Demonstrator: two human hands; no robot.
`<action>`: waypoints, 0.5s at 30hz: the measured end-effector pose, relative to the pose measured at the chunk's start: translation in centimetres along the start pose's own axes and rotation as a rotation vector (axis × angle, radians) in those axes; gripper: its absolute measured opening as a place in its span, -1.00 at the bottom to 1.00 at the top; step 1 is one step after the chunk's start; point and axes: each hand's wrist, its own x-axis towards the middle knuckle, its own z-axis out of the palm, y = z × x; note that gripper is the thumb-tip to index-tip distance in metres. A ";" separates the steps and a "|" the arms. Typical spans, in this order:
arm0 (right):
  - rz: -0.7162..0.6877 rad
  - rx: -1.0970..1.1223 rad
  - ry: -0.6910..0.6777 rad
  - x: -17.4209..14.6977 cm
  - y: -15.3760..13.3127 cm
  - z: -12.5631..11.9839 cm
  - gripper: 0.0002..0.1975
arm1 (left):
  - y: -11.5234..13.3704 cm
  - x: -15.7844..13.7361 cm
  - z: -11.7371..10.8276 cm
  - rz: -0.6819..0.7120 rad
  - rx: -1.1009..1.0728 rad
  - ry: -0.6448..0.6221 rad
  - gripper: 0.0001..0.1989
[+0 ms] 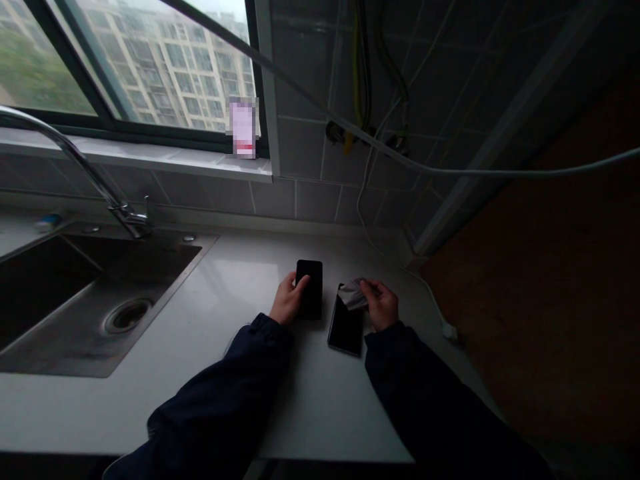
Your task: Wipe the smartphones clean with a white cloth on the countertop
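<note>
A black smartphone (312,293) is gripped in my left hand (289,297), with the thumb over its dark screen and the other fingers hidden behind it. My right hand (383,304) pinches a crumpled grey cloth (353,295). The cloth hangs over the upper end of a second smartphone (346,331), which lies screen up on the white counter (320,400). Whether the cloth touches that screen I cannot tell.
A steel sink (150,313) with a curved faucet (95,163) is set into the counter at the left. White cable (361,200) runs down the tiled wall to a plug (449,331) at the right edge. Another cable (480,173) crosses overhead. A blurred pink item (243,127) stands on the windowsill.
</note>
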 end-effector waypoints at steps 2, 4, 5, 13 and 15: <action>0.002 0.000 -0.006 0.0 0.1 0.0 -0.63 | -0.2 0.2 -0.5 0.054 0.115 0.045 -0.38; 0.003 0.000 -0.009 0.0 0.2 0.0 -0.63 | -0.2 0.1 -0.8 0.130 0.333 0.075 -0.40; 0.002 -0.002 -0.009 0.0 0.3 0.0 -0.63 | -0.2 0.0 -0.9 0.172 0.455 0.094 -0.41; 0.005 -0.012 -0.041 -0.2 0.0 0.1 -0.57 | 0.0 -0.8 -0.6 0.313 0.821 0.167 -0.42; 0.000 -0.015 -0.046 -0.3 -0.3 0.2 -0.55 | 0.1 -1.1 -0.4 0.326 0.820 0.178 -0.46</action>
